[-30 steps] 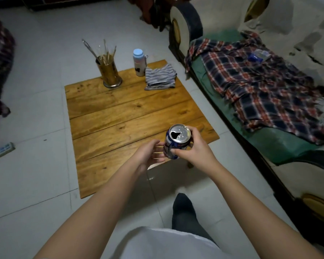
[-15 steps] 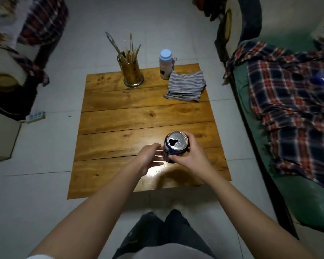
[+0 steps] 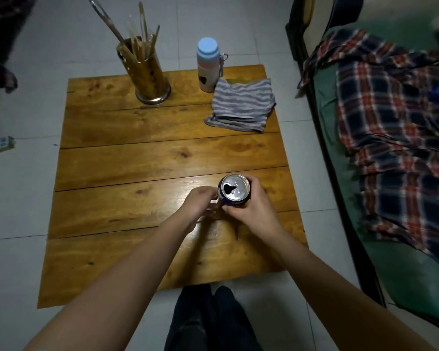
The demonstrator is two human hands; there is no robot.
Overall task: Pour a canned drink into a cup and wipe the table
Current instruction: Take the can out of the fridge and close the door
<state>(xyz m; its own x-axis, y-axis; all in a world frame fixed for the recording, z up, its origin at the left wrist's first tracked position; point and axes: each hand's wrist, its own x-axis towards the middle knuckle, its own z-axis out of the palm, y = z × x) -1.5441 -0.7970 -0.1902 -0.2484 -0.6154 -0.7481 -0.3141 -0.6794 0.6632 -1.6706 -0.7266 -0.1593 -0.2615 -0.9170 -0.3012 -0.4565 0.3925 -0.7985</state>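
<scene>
Blue-sided and already opened, the drink can [image 3: 235, 191] stands upright at five o'clock on the wooden bench [image 3: 142, 158], right hand [image 3: 251, 209] curled round it, apparently for steadiness. Left hand [image 3: 198, 202] touches its side; whether those fingers pinch anything I cannot tell. Striped cloth [image 3: 242, 105] waits at one o'clock, likely for wiping.

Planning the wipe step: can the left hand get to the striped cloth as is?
Probably yes. The left hand only touches the can that the right hand holds, and bare table lies between it and the cloth. It's a far, cross-body stretch, though.
</scene>
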